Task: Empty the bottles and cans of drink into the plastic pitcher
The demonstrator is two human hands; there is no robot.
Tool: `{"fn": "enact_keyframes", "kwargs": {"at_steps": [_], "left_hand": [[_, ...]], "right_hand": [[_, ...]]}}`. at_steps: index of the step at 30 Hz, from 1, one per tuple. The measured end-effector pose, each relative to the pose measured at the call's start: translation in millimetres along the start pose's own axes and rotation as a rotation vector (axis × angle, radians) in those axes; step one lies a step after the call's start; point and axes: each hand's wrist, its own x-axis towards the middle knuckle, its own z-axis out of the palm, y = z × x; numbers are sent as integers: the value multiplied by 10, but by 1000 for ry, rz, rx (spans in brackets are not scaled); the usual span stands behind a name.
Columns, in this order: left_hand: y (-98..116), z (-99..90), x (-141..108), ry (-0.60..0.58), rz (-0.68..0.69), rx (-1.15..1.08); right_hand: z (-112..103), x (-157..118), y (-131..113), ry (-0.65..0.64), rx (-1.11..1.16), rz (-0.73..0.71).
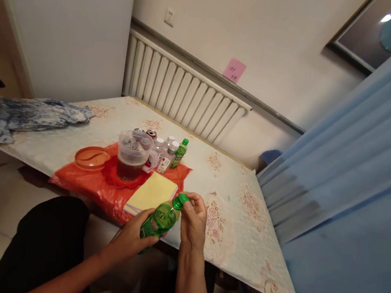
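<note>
A green plastic drink bottle (162, 219) is tilted in front of the table's near edge, and my left hand (135, 233) is wrapped round its body. At the bottle's neck, the fingers of my right hand (194, 217) are closed on the green cap (183, 198), which sits on the bottle. Just beyond my hands lies yellow paper (157, 191) on a red plastic sheet (81, 183). A clear pitcher (133, 151) with dark brown liquid in its lower part stands upright on a red scalloped dish (120, 182).
Behind the pitcher are several small bottles (165, 159), a can (151, 133) and another green bottle (179, 153). An orange round lid (91, 157) lies left of it. Patterned cloth (36, 116) covers the table's left end. A radiator (183, 93) and blue curtain (350, 150) border the table.
</note>
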Motion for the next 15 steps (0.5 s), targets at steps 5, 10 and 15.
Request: {"fn": "enact_keyframes", "kwargs": {"at_steps": [5,10,15], "left_hand": [[44,30,-10,-9,1,1],[89,47,-9,2,-13,5],[107,75,-8,10,-7,-2]], "right_hand": [[-42,-38,-14,-19,-33,-11],[-81,-53,-71,-26,-75,-53],[-120,-75,-112,-28,-144,-72]]}}
